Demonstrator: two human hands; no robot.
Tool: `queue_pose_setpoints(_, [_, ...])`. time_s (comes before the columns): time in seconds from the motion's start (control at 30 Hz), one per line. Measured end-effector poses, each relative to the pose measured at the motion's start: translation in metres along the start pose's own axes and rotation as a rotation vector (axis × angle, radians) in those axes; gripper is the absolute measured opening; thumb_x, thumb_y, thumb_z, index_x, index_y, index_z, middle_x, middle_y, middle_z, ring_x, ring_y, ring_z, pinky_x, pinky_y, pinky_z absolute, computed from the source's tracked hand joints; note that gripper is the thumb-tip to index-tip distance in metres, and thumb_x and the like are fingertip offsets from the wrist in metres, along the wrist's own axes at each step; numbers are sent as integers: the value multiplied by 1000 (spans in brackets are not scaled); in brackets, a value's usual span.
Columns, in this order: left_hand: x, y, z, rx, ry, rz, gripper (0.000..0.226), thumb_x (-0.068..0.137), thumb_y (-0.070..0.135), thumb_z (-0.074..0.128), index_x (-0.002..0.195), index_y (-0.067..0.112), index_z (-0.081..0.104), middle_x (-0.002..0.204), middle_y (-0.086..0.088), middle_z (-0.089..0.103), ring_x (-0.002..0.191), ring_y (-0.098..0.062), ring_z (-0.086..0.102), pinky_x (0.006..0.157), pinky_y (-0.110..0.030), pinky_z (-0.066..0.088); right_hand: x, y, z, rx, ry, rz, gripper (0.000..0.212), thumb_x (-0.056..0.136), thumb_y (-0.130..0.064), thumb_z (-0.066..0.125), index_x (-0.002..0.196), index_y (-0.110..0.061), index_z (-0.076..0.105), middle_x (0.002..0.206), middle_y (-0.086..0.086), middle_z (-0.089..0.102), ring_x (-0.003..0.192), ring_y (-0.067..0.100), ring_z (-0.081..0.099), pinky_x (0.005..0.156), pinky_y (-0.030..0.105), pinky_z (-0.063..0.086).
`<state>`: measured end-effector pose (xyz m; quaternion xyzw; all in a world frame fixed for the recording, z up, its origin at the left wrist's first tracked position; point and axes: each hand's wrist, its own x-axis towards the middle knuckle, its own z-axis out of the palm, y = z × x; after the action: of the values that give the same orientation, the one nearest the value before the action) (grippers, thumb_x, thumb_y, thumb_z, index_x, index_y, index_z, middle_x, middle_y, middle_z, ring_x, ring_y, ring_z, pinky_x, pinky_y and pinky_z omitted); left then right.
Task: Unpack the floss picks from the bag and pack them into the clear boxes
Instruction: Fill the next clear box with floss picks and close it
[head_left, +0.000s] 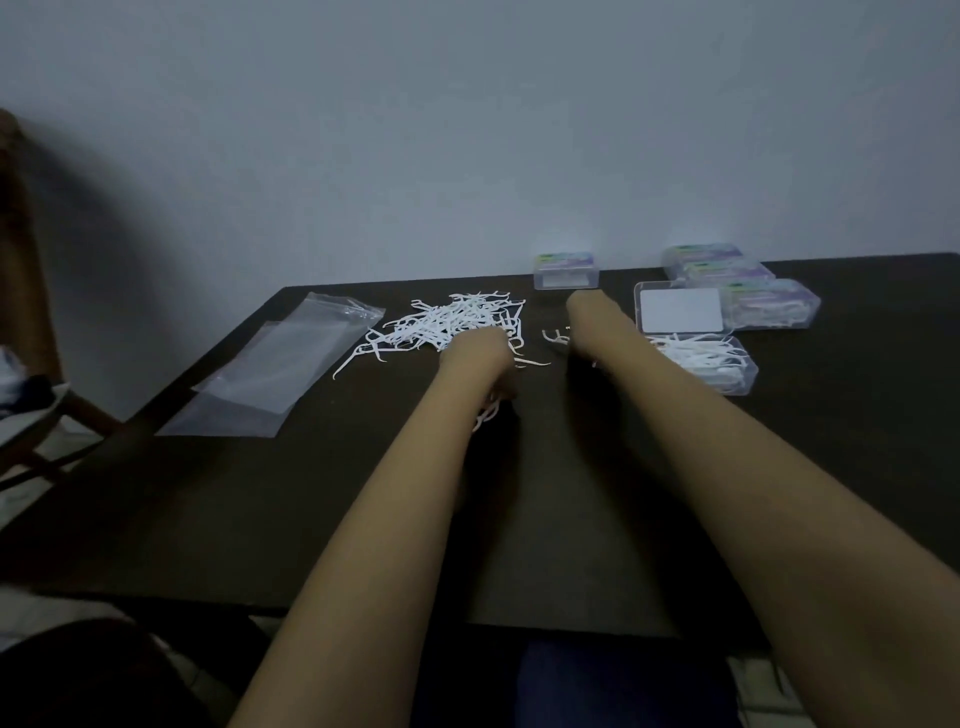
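A loose pile of white floss picks lies on the dark table at the back centre. My left hand is at the pile's near right edge and grips a small bundle of picks that sticks out under the palm. My right hand hovers over a few stray picks; its fingers are bent down out of sight. To the right of it stands an open clear box partly filled with picks, its lid lying back. The emptied clear bag lies flat at the left.
Closed clear boxes with purple labels stand at the back: one against the wall, two stacked, another beside the lid. A wooden chair stands left of the table. The table's near edge is at my lap.
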<state>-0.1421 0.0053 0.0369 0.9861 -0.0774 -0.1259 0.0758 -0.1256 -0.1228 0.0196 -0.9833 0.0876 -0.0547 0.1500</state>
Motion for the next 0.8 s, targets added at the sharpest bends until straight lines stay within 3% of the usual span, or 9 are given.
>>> queue_pose_setpoints(0.03, [1, -3, -2, -24, -42, 2, 10, 83, 12, 61, 89, 9, 54, 81, -6, 64, 88, -25, 64, 85, -34, 52, 0, 4, 3, -9, 62, -5, 19, 89, -2, 51, 107, 3, 56, 116, 21, 58, 110, 36, 55, 88, 38, 44])
queue_pose_setpoints(0.1, [8, -11, -4, -71, -68, 19, 16, 83, 13, 61, 71, 10, 51, 62, -2, 59, 64, -19, 60, 68, -28, 51, 2, 10, 3, -48, 140, -3, 20, 90, -1, 50, 108, 2, 57, 116, 20, 58, 110, 36, 55, 87, 38, 44])
queue_pose_setpoints(0.23, [13, -22, -7, -248, -64, 49, 11, 84, 15, 59, 75, 9, 60, 36, 6, 55, 36, -5, 50, 41, -15, 39, 9, 12, 5, -74, 162, 13, 23, 88, 4, 45, 108, 5, 57, 116, 24, 57, 111, 39, 54, 88, 39, 43])
queue_pose_setpoints(0.33, [12, -22, -8, -494, -45, 72, 16, 87, 8, 55, 73, 5, 60, 35, 3, 53, 24, -3, 43, 29, -11, 32, 12, 6, 6, -69, 142, 16, 27, 88, 6, 43, 111, 6, 56, 119, 24, 56, 113, 39, 52, 90, 39, 43])
queue_pose_setpoints(0.47, [24, -17, 3, -928, 60, 70, 25, 89, 0, 54, 64, 1, 52, 59, -13, 52, 29, -4, 51, 36, -15, 46, 21, -4, 0, -67, 37, 2, 32, 90, 1, 45, 122, 3, 51, 128, 21, 50, 120, 37, 47, 95, 38, 42])
queue_pose_setpoints(0.57, [38, -13, 20, -1121, 173, 75, 30, 87, -5, 53, 58, 3, 50, 52, -9, 51, 32, -7, 53, 40, -19, 51, 27, -5, -2, -63, -18, 8, 33, 90, -3, 49, 122, 2, 50, 128, 20, 51, 119, 34, 49, 94, 36, 43])
queue_pose_setpoints(0.7, [52, -8, 43, -1195, 329, 155, 28, 87, 1, 57, 63, 11, 47, 61, -7, 55, 49, -12, 61, 60, -27, 55, 30, -5, -10, -119, -195, 14, 35, 88, -13, 60, 119, -1, 52, 127, 16, 52, 114, 28, 53, 92, 31, 43])
queue_pose_setpoints(0.8, [53, -7, 47, -1225, 375, 211, 20, 88, 5, 58, 71, 13, 51, 69, -9, 60, 62, -21, 62, 70, -37, 54, 26, -6, -19, -167, -354, 20, 27, 84, -19, 66, 105, -3, 58, 123, 14, 57, 97, 25, 56, 84, 30, 46])
